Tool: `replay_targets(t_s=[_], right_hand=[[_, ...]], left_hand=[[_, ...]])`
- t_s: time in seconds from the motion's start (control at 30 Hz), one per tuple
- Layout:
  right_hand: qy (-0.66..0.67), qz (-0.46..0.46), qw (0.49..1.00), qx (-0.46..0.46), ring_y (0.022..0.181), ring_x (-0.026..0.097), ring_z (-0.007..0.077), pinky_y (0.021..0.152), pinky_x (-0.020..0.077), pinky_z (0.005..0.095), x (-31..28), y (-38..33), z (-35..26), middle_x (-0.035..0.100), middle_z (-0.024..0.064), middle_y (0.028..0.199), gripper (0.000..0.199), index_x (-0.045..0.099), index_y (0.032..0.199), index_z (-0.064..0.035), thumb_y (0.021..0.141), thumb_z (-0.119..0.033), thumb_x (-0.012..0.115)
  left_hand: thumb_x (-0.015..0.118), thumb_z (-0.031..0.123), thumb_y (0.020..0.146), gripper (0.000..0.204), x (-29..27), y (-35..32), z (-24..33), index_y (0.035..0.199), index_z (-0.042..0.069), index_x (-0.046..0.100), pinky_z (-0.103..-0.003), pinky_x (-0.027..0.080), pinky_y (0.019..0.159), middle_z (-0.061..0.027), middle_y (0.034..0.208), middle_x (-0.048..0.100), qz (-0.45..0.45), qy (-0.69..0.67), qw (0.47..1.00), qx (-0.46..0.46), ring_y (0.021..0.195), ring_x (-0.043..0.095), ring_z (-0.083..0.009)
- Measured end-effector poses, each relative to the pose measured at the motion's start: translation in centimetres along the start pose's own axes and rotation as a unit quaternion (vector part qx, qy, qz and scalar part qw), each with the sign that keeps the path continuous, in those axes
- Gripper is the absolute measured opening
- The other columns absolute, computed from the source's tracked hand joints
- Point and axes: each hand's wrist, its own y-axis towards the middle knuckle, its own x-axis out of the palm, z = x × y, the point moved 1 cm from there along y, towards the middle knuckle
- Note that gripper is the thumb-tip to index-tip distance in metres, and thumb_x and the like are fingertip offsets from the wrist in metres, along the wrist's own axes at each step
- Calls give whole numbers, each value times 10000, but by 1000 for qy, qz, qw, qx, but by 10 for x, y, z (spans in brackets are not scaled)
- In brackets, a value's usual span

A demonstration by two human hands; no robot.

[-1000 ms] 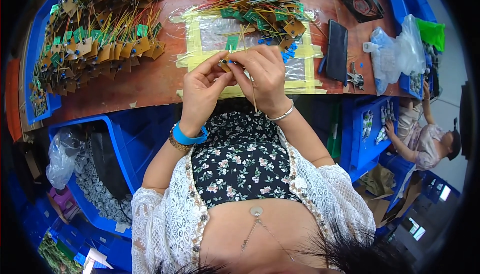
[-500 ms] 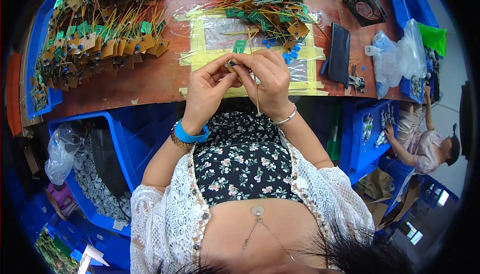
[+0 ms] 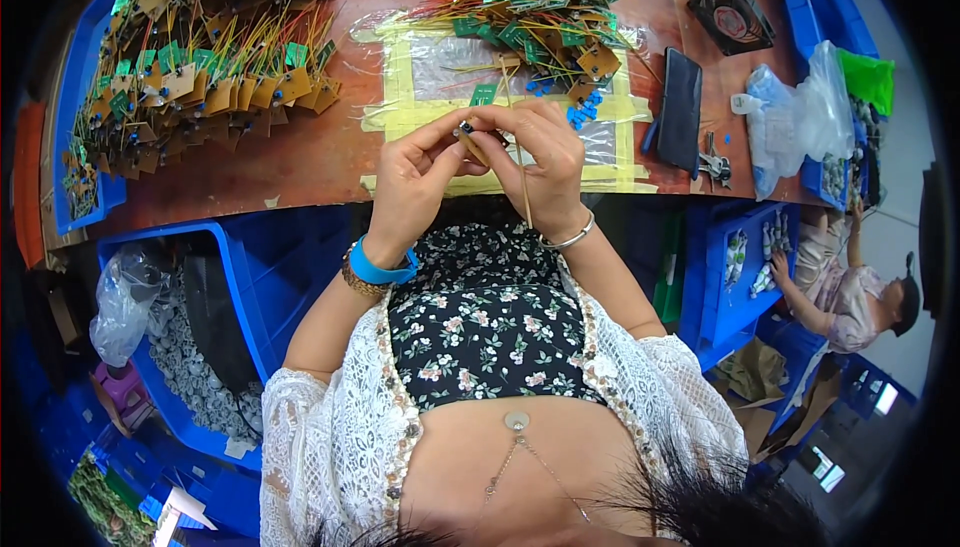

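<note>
My left hand [image 3: 418, 179] and my right hand [image 3: 540, 155] meet above the table's near edge, fingertips pinched on a small brown circuit board [image 3: 474, 149]. A dark component with a shiny part sits on it, between my fingertips. Just beyond my fingers shows a green circuit board [image 3: 483, 95]. A thin, pale wooden stick [image 3: 522, 172] passes by my right fingers and points down toward my wrist; how it is held is partly hidden. Past my hands lies a heap of wired brown and green boards [image 3: 550, 12], with small blue components [image 3: 583, 110] at its near side.
A large pile of wired boards [image 3: 200, 77] fills a blue tray at left. Right of the taped plastic sheet [image 3: 410, 127] lie a dark flat case [image 3: 680, 107], a small fan [image 3: 730, 15] and plastic bags [image 3: 780, 127]. Another person [image 3: 850, 297] works at far right.
My fingers have shifted slightly on the brown board, which is turned a little. The stick's lower end has swung slightly to the right. The green board has moved slightly.
</note>
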Motion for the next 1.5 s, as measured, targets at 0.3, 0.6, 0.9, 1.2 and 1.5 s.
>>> replay_targets(t_s=[0.3,0.6,0.9,1.2,1.5], right_hand=[[-12,-23,1000,-17,774,630,251,675,490,325,5,4,-12,697,92,857,284,711,974,-26,707,65,746],[-8,79,996,-38,845,641,253,756,499,317,-11,7,-7,704,106,962,326,685,1046,8,733,87,730],[-41,95,995,11,862,644,242,777,495,321,-22,-3,19,706,108,973,265,690,1046,-15,794,69,684],[-155,167,974,3,993,622,262,884,414,363,-36,18,43,692,73,1037,298,660,1094,-65,804,-16,699],[-200,135,970,27,1094,597,327,936,445,400,-38,22,81,647,128,1196,377,588,1210,-31,847,-65,683]], left_hand=[[547,95,978,241,-7,3,-2,1137,-45,663,-255,576,693,-85,907,700,43,-27,999,11,750,674,-126],[603,127,956,215,-93,4,123,1097,-2,700,-239,548,617,-75,983,708,369,177,866,289,789,650,-101],[673,154,886,221,-162,18,151,1082,63,723,-349,483,808,-140,1030,652,466,667,481,326,945,614,-251],[644,74,821,185,-5,145,43,993,17,685,-433,477,834,-162,987,671,63,494,794,349,949,597,-366],[641,57,824,235,34,204,22,1052,5,658,-398,500,809,-148,962,660,-102,558,748,343,910,628,-320]])
